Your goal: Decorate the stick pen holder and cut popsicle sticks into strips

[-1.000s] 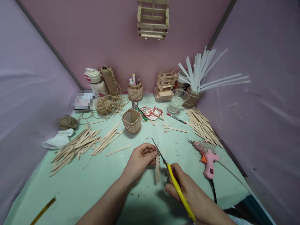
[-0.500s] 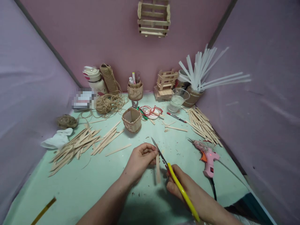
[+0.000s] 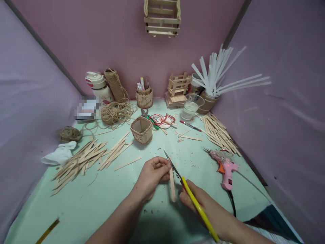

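Observation:
My left hand pinches the upper end of a flat wooden stick, which hangs down toward me. In my right hand are scissors with yellow handles, their narrow blades pointing up and left. The blades lie against the stick's top end, beside my left fingertips. Beyond my left hand stands a small square basket made of wooden pieces, with a braided rim. A single loose stick lies to the left of my left hand.
Wooden sticks are heaped at the left, more at the right. A pink glue gun lies right of my hands. Farther back are twine, a clear cup, red cord and a pot of white glue sticks.
The view has shifted slightly. The stick's lower end has swung a little to the right, while both hands keep nearly the same pose and hold.

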Tool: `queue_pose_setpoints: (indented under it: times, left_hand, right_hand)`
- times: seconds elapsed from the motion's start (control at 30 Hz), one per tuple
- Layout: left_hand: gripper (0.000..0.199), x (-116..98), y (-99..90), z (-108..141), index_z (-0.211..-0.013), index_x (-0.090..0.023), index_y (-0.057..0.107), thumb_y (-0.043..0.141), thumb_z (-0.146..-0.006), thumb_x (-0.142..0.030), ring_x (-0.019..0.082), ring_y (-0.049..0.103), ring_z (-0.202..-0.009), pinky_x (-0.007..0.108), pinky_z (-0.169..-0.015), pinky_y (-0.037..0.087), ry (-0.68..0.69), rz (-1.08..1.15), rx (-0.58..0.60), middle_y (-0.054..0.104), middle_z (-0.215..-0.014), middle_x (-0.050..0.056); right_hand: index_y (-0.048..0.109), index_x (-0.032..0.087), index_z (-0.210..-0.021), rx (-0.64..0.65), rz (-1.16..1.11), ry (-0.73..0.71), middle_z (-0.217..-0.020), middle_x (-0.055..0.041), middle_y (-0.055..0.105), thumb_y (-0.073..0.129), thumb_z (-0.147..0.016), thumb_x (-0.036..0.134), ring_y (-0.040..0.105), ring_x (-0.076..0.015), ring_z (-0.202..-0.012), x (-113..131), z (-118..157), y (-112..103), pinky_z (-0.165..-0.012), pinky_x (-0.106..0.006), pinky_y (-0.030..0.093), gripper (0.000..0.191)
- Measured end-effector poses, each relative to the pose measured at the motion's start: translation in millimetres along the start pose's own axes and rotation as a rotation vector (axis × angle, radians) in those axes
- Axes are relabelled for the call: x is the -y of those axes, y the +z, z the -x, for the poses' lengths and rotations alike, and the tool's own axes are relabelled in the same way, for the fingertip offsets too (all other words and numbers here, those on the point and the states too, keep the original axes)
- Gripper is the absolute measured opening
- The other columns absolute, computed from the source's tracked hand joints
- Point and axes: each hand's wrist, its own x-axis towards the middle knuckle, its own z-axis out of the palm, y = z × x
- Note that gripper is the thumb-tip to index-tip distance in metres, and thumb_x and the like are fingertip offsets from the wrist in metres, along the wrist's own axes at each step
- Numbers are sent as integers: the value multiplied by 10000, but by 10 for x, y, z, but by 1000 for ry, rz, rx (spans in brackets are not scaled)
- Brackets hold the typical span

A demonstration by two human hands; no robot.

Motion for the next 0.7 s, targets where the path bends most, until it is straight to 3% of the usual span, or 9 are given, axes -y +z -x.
queue_pose_setpoints:
  times: [0.23,0.53,0.7]
  left_hand:
    - [294,17,-23,-19,-718,-134,603,799,-603,-321,109,592,-605,230,-584,512,-39,-7,-1,623,-685,22]
    - [271,44,-49,-38,-746,-134,591,769,-654,-317,115,604,-634,252,-629,515,-62,-28,21,622,-718,27]
    - [243,63,-59,-55,-759,-136,583,750,-678,-293,110,600,-630,246,-628,511,-82,-15,44,615,-711,20]
  right_hand:
    - [344,231,-682,-2,-33,70,-651,35,338,423,-812,655,293,-142,-619,-14,-29,-4,-568,-279,289,451]
    - [319,221,-690,40,22,116,-667,41,328,406,-844,490,306,-137,-649,-4,-35,-26,-593,-279,293,322]
    - [360,210,-743,32,39,114,-709,35,365,390,-870,494,332,-138,-678,-68,-67,-20,-629,-284,310,312]
